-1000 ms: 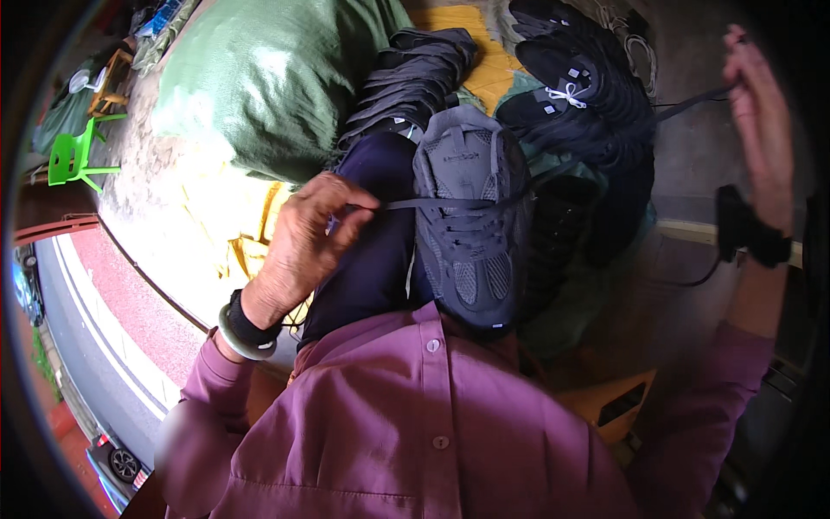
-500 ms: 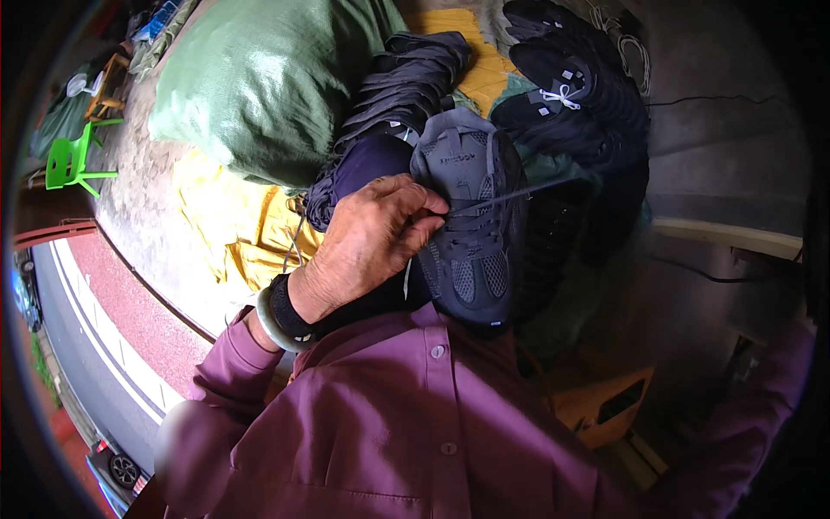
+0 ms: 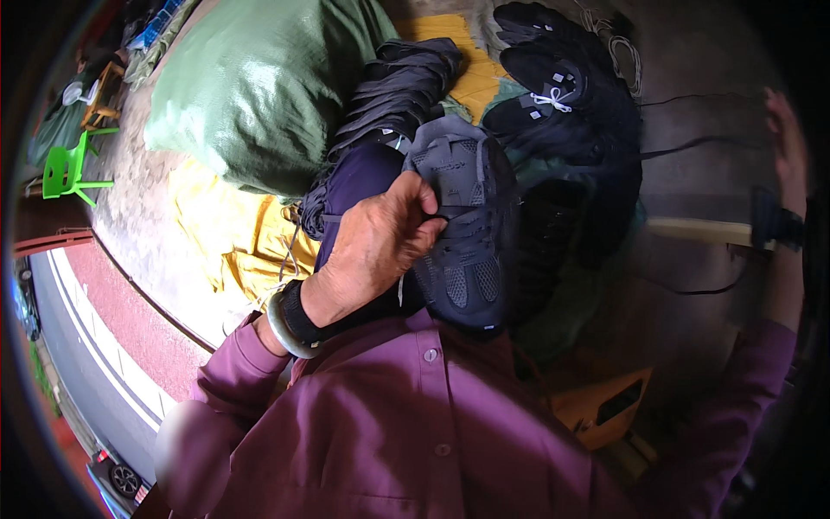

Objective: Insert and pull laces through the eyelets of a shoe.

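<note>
My right hand (image 3: 787, 143) is dim and blurred at the far edge, so I cannot tell whether its fingers hold anything; a dark strip (image 3: 683, 150) fades out toward it. My left hand (image 3: 367, 251) hides one side of the grey shoe (image 3: 458, 259), which sits toe toward me beside my dark trouser leg (image 3: 367, 169); thumb and forefinger pinch its flat dark lace (image 3: 467, 213). Coarse mesh and smooth panels shape the toe; beyond bulges a shiny green sack (image 3: 268, 86)
</note>
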Tool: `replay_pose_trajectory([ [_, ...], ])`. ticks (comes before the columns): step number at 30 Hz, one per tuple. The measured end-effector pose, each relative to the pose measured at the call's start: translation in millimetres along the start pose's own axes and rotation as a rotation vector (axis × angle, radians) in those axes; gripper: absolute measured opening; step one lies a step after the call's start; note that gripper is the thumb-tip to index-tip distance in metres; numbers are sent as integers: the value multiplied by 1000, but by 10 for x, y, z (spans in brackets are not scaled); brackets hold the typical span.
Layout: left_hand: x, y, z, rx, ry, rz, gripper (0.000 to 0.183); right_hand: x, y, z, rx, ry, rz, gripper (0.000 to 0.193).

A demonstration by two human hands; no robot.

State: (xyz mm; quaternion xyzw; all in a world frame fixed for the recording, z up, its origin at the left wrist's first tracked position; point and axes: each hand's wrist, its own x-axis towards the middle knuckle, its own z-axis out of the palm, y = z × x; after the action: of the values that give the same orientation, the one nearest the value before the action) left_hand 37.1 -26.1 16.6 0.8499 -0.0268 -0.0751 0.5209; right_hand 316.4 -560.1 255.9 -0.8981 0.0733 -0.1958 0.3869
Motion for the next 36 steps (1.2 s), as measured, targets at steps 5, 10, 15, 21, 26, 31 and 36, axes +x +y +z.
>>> replay_pose_trajectory([
  [5,19,-45,-125,-48,-25,22,21,-1597,-168,1461,173,-399,-32,47],
  [10,191,-52,-171,49,72,254,16,-2699,-328,2156,305,-787,-69,25],
  [15,320,62,-148,208,23,433,20,-3175,-470,2416,362,-914,-17,25],
  [21,435,116,-41,195,12,460,23,-3203,-508,2248,285,-1146,50,15],
  [26,446,154,21,228,9,360,26,-3176,-553,2169,267,-1134,65,18],
  [31,450,147,79,309,47,280,30,-3182,-609,2204,440,-1021,119,24],
  [36,465,153,117,367,71,215,33,-3280,-474,2298,304,-944,-66,19],
])
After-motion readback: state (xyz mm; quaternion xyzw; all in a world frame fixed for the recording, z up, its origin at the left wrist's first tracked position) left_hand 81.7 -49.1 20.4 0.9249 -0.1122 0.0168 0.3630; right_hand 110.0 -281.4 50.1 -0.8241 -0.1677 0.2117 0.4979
